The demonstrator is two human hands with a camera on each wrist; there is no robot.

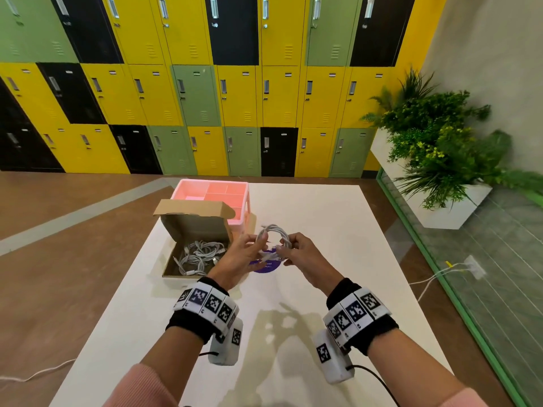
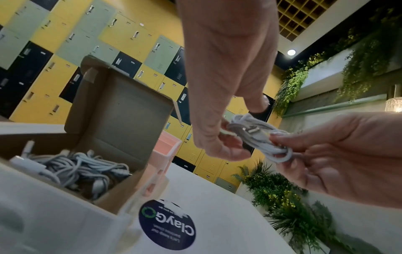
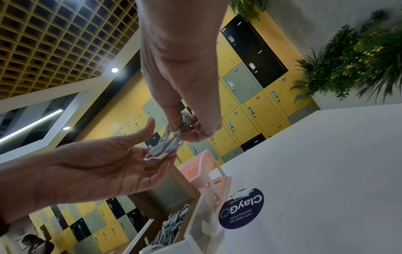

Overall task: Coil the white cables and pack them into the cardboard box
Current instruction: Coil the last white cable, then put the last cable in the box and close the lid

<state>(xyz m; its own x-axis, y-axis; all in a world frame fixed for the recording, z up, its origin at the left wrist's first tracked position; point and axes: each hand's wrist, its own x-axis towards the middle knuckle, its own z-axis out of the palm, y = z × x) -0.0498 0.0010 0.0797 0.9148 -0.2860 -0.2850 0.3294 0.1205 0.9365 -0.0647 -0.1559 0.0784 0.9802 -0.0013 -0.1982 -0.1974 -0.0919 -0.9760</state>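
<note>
Overhead, wall of yellow, green and black lockers (image 1: 205, 83) fills the background, plants (image 1: 440, 148) in a white planter at far right. White table (image 1: 323, 230) takes the lower half, with a round dark sticker (image 2: 167, 225) on it, partly hidden under the hands in the head view. Pink divided tray (image 1: 217, 195) sits at the table's far edge, touching the back of the cardboard box (image 1: 176, 230). Box is open, lid flap standing up, on the table's left side; several coiled white cables (image 1: 199, 257) already lie inside, tangled together.

Both hands are raised above the table, just right of the box, over the sticker. Between them is a coiled white cable (image 1: 274, 239), held in the air as a loop, not touching table or box. Left hand (image 1: 244, 254) pinches the loop's left side with thumb and fingertips; other fingers loosely spread. Right hand (image 1: 302, 254) grips the right side, fingers curled round the bundled strands. A connector end (image 2: 252, 130) shows on the coil in the left wrist view. Wrist bands with square black-and-white markers (image 1: 205, 304) on both wrists.
</note>
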